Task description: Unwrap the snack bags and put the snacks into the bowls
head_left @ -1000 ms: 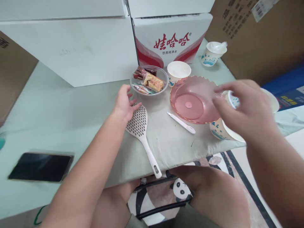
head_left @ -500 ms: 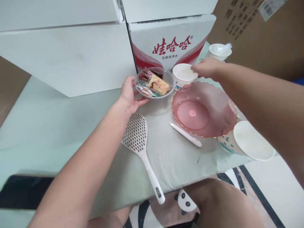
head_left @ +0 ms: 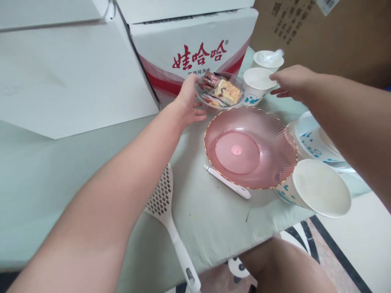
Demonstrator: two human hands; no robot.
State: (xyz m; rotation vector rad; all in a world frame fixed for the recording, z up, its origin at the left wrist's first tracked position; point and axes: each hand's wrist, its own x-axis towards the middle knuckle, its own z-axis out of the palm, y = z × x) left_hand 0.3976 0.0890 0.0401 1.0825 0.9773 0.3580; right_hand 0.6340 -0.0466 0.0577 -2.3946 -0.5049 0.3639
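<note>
My left hand (head_left: 192, 101) is at the left side of a clear plastic bowl (head_left: 240, 97), its thumb by the rim and its other fingers stretched out and spread below. Inside the bowl lie several wrapped snacks (head_left: 227, 92). My right hand (head_left: 291, 82) has its thumb and fingertips on the right rim of a white paper bowl (head_left: 252, 99) with a blue print, which stands close beside the clear bowl. In front of both bowls is a pink ribbed bowl (head_left: 236, 162) with a gold scalloped rim.
A white peeler-like tool (head_left: 229, 183) and a perforated white skimmer (head_left: 180, 244) lie nearer the table edge. Other paper bowls (head_left: 324, 187) stand at the right; one at the back (head_left: 265, 65) holds clear plastic. White cartons (head_left: 195, 53) and a brown carton (head_left: 293, 53) border the back.
The clear bowl and the paper bowl have moved right along the carton, together with my hands. The camera view has also shifted, showing more paper bowls at the right.
</note>
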